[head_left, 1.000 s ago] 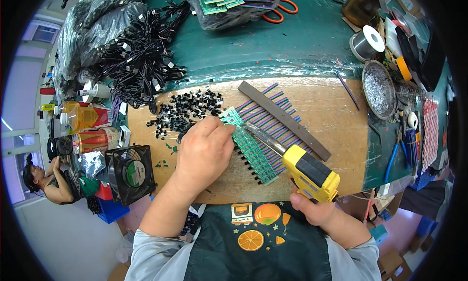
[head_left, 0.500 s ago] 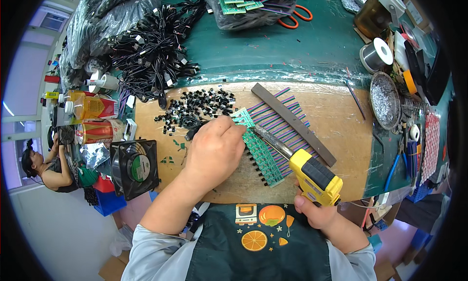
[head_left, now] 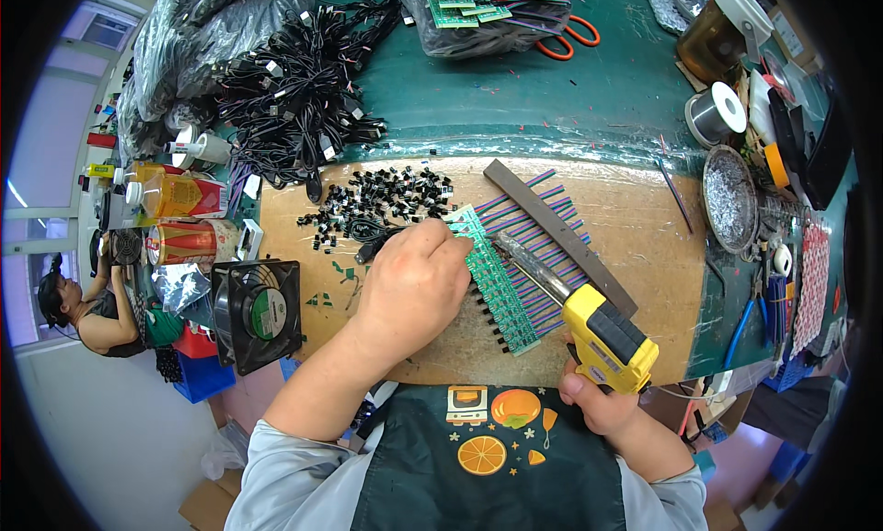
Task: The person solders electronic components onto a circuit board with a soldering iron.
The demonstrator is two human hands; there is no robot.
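Closest to the person, the right hand (head_left: pixel 600 404) is wrapped tight around the grip of a yellow soldering gun (head_left: pixel 596 324), its tip lying over the strip of green circuit boards (head_left: pixel 494 280) on the brown work board (head_left: pixel 635 227). The left hand (head_left: pixel 414 284) is curled, fingertips pressed on the strip's upper end; whether it pinches anything I cannot tell. Coloured ribbon wires (head_left: pixel 533 241) run under a dark flat bar (head_left: pixel 559 236). Just beyond lies a heap of small black parts (head_left: pixel 386 200). A black fan (head_left: pixel 258 312) stands left; farther back, tangled black cables (head_left: pixel 303 80) and orange-handled scissors (head_left: pixel 566 41).
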